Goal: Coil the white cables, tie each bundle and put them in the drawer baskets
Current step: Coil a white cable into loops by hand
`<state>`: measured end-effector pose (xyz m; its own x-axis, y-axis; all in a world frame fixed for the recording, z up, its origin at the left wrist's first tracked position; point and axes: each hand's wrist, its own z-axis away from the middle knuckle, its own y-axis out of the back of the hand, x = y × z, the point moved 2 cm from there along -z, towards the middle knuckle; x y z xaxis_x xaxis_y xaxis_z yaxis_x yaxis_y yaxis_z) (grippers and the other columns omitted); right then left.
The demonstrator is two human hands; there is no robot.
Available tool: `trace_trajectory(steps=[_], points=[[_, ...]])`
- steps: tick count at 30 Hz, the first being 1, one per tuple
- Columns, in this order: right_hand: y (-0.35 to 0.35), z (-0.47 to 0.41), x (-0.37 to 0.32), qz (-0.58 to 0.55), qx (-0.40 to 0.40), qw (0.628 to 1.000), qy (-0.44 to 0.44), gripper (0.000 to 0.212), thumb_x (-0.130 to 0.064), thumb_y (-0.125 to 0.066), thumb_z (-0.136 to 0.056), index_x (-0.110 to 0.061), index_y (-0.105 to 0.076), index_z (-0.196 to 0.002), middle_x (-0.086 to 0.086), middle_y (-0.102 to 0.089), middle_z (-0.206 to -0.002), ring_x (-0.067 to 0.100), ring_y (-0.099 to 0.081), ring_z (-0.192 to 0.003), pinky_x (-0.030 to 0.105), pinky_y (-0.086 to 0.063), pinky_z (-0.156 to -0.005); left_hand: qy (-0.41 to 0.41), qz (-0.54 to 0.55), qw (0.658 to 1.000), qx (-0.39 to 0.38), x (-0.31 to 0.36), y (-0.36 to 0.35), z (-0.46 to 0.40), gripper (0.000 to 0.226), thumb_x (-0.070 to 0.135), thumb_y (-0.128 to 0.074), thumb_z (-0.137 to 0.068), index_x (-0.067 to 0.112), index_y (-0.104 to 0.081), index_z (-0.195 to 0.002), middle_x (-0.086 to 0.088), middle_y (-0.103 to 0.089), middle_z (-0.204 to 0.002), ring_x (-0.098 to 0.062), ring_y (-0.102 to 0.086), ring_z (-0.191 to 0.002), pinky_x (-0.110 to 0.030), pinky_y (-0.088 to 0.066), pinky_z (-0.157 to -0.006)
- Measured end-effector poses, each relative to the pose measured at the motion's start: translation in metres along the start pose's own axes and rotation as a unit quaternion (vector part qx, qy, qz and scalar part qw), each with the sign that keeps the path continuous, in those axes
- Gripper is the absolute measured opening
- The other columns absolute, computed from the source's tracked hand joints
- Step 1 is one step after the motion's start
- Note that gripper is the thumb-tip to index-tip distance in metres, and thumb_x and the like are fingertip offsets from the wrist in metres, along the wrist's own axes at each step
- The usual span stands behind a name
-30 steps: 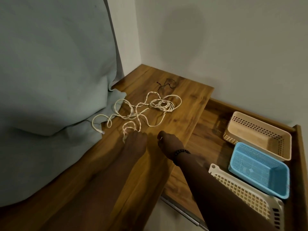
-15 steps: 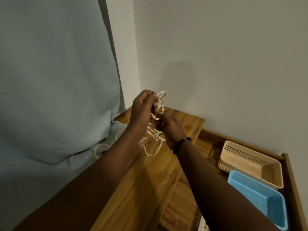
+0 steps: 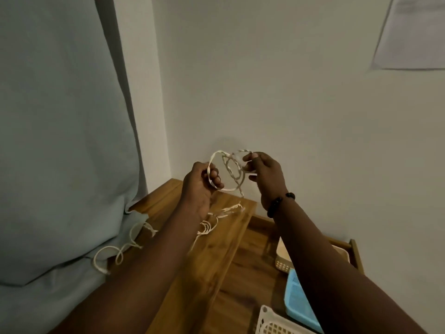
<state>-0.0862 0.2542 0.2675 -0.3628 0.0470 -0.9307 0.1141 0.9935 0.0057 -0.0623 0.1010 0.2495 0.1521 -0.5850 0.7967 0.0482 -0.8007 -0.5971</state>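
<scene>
1. Though a pale sheet of paper (image 3: 414, 32) hangs on the wall at the upper right of the frame, any writing on it is too faint to read, and its right side is cut off.
2. Both hands are raised mid-frame against the wall: the left hand (image 3: 201, 186) has its fingers curled round a loop of the white cable (image 3: 226, 169), and the right hand (image 3: 263, 172) pinches the loop's far side between thumb and fingertips. A dark bead bracelet (image 3: 279, 203) sits on the right wrist.
3. More of the cable trails down onto the wooden top (image 3: 216, 249) and left onto the pale blue cloth (image 3: 60, 141); part of its run is hidden behind the left forearm.
4. At the lower right, the right forearm covers most of the beige basket (image 3: 283, 259), the blue basket (image 3: 296, 300) and the white lattice basket (image 3: 272, 321) in the open drawer (image 3: 252, 273).
5. Open wood shows between the baskets and the top's edge.
</scene>
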Motion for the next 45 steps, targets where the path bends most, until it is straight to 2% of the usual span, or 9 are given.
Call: trace_trajectory(steps=[5,11,16,19,22,26,32,40,45], points=[[0.050,0.001,-0.020,-0.018,0.000,1.000,0.022,0.037,-0.026,-0.038,-0.104,-0.005,-0.066,-0.094,0.000,-0.051,-0.064,0.015,-0.051,-0.066,0.033,-0.046,-0.068,0.052,-0.076,0.995,-0.039,-0.017,-0.033,0.010,0.043,0.050,-0.058,-0.090,0.009,-0.064,-0.102,0.002,-0.047,-0.059,-0.011,-0.042,-0.047,-0.025,-0.045,-0.048],[0.094,0.011,-0.037,-0.030,0.038,0.998,0.039,0.039,-0.028,-0.037,-0.104,-0.003,-0.064,-0.095,-0.004,-0.042,-0.058,0.011,-0.042,-0.057,0.027,-0.041,-0.058,0.002,-0.212,0.977,-0.025,-0.027,-0.065,0.005,0.029,0.031,-0.053,-0.098,0.008,-0.065,-0.108,-0.002,-0.047,-0.074,-0.009,-0.040,-0.046,-0.023,-0.044,-0.043],[0.118,0.015,-0.053,0.002,0.119,0.992,0.039,0.040,-0.029,-0.039,-0.103,-0.005,-0.066,-0.087,0.000,-0.045,-0.058,0.010,-0.040,-0.053,0.021,-0.035,-0.049,-0.063,-0.316,0.930,-0.175,-0.034,-0.098,0.012,0.030,0.025,-0.040,-0.102,0.021,-0.069,-0.111,-0.004,-0.067,-0.106,-0.017,-0.063,-0.082,-0.030,-0.054,-0.076],[0.133,0.013,-0.057,0.067,0.152,0.985,0.040,0.039,-0.031,-0.043,-0.101,-0.006,-0.068,-0.085,0.000,-0.056,-0.065,0.015,-0.051,-0.059,0.023,-0.039,-0.052,-0.046,-0.246,0.931,-0.266,-0.041,-0.111,0.016,0.033,0.022,-0.039,-0.101,0.014,-0.068,-0.114,-0.008,-0.070,-0.114,-0.024,-0.062,-0.110,-0.038,-0.047,-0.098],[0.140,0.016,-0.059,0.100,0.161,0.982,0.025,0.037,-0.038,-0.046,-0.100,-0.008,-0.066,-0.089,0.000,-0.062,-0.072,0.015,-0.056,-0.060,0.021,-0.041,-0.048,0.014,-0.128,0.939,-0.320,-0.046,-0.123,0.025,0.033,0.027,-0.043,-0.094,0.008,-0.064,-0.111,-0.017,-0.068,-0.098,-0.029,-0.065,-0.094,-0.042,-0.053,-0.089],[0.144,0.021,-0.061,0.085,0.107,0.990,-0.032,0.057,-0.053,-0.038,-0.098,-0.003,-0.066,-0.096,0.004,-0.058,-0.066,0.011,-0.045,-0.050,0.019,-0.035,-0.042,-0.001,-0.161,0.927,-0.340,-0.051,-0.129,0.025,0.025,0.033,-0.060,-0.088,0.016,-0.061,-0.106,-0.007,-0.063,-0.088,-0.019,-0.061,-0.080,-0.048,-0.047,-0.095],[0.157,0.024,-0.054,0.041,0.019,0.997,-0.069,0.066,-0.065,-0.041,-0.091,-0.006,-0.071,-0.096,0.001,-0.058,-0.060,0.011,-0.040,-0.049,0.022,-0.031,-0.044,-0.030,-0.429,0.793,-0.432,-0.045,-0.124,0.020,0.050,0.023,-0.072,-0.086,0.033,-0.052,-0.130,-0.003,-0.068,-0.093,-0.012,-0.067,-0.094,-0.028,-0.049,-0.089],[0.162,0.021,-0.050,-0.081,-0.098,0.992,-0.002,0.049,-0.043,-0.062,-0.087,-0.008,-0.063,-0.120,-0.001,-0.060,-0.088,0.010,-0.045,-0.070,0.026,-0.039,-0.067,-0.128,-0.331,0.897,-0.265,-0.049,-0.137,0.011,0.020,0.010,-0.058,-0.095,0.018,-0.060,-0.113,-0.005,-0.073,-0.098,-0.013,-0.071,-0.093,-0.025,-0.058,-0.070],[0.170,0.020,-0.046,-0.183,-0.112,0.977,0.011,0.040,-0.015,-0.054,-0.093,-0.003,-0.054,-0.131,0.009,-0.065,-0.118,0.009,-0.055,-0.077,0.022,-0.049,-0.072,-0.046,-0.185,0.945,-0.265,-0.050,-0.134,0.001,0.021,0.004,-0.067,-0.087,0.015,-0.056,-0.103,-0.013,-0.064,-0.107,-0.030,-0.067,-0.106,-0.038,-0.057,-0.087]])
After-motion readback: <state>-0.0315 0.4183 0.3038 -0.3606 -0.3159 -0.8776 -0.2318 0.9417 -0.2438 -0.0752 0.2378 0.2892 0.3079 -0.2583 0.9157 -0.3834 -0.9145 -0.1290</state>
